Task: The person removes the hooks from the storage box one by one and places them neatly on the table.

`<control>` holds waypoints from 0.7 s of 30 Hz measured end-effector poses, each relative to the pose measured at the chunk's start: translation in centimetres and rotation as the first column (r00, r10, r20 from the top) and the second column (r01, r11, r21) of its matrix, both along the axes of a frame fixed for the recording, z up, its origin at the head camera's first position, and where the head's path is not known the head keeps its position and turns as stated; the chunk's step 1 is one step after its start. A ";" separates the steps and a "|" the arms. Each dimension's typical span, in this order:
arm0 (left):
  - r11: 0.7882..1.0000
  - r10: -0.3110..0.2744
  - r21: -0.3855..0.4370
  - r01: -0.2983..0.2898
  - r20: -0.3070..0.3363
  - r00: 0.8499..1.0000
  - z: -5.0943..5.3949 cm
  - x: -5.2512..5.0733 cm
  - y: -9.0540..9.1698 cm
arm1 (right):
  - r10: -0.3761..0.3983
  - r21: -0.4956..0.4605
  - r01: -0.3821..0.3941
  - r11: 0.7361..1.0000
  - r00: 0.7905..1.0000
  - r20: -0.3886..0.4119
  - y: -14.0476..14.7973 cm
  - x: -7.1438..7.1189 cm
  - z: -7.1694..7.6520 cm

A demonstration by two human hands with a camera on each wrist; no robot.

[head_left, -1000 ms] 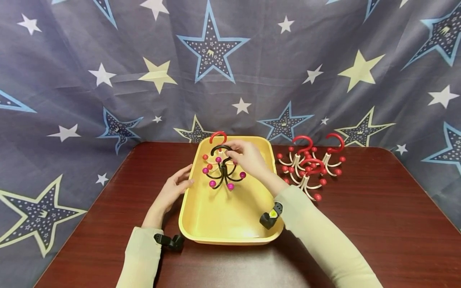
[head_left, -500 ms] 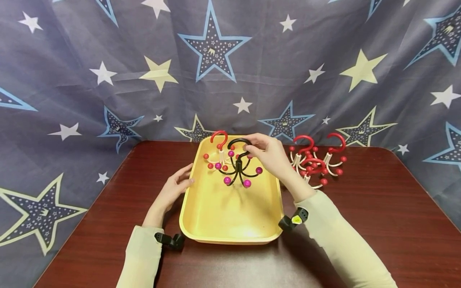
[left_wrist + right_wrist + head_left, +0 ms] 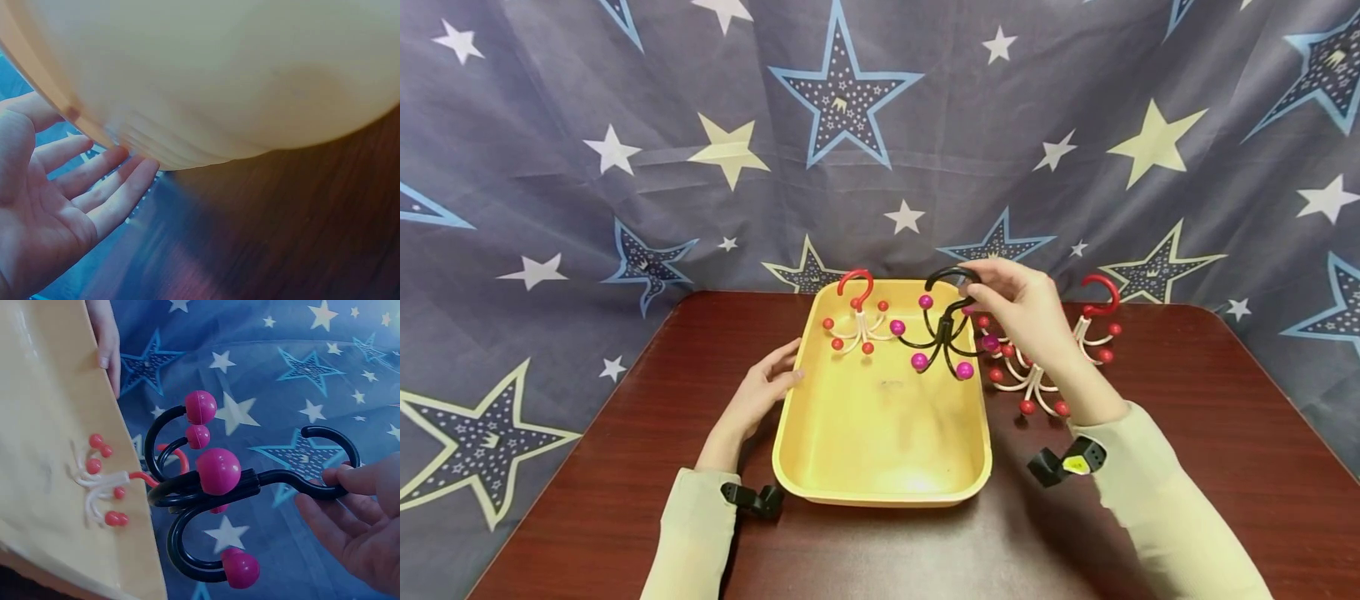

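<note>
Right fingers: pinching hook | black hanger: below (pink-tipped) | left fingers: apart, touching tray

No legible text or numbers.

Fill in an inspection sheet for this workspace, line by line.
Surface: dark reddish-brown table, glossy.
Job's things: black hanger with pink balls, held up by its hook near the right rim of the yellow tray; white hanger with red hook inside the tray.
Clutter: more red-balled hangers on the table right of the tray, partly hidden.
Grippers: left hand touches the tray's left side; right hand pinches the black hook.
Cables: nothing seen.
Surroundings: star-patterned curtain behind.
</note>
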State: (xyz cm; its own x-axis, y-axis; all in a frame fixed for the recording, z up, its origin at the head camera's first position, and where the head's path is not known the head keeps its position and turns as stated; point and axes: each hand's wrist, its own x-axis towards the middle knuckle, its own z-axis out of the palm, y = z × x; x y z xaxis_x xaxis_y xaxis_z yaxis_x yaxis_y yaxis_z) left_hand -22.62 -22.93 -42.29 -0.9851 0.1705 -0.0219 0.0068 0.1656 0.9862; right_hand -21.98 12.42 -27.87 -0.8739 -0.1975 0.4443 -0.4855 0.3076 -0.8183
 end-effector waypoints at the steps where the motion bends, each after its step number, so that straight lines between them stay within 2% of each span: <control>1: 1.000 -0.003 0.001 0.003 -0.002 1.000 0.0 0.0 0.0 | -0.015 0.011 0.016 1.000 1.000 -0.009 0.3 0.1 0.2; 5: 1.000 -0.001 0.002 0.001 -0.001 1.000 -0.1 0.0 0.0 | -0.082 0.069 0.085 0.994 0.995 -0.051 1.7 0.4 0.7; 8: 1.000 0.003 -0.001 -0.003 0.002 1.000 -0.1 0.0 0.0 | -0.110 0.071 0.115 0.991 0.991 -0.075 2.7 0.6 0.9; 15: 1.000 0.011 0.003 -0.011 0.004 1.000 0.0 0.1 0.0 | -0.132 -0.009 0.131 0.991 0.983 -0.130 5.4 0.9 1.0; 21: 1.000 -0.005 0.016 0.005 0.005 1.000 0.0 0.0 0.0 | -0.140 -0.067 0.132 0.989 0.981 -0.134 7.6 1.2 1.3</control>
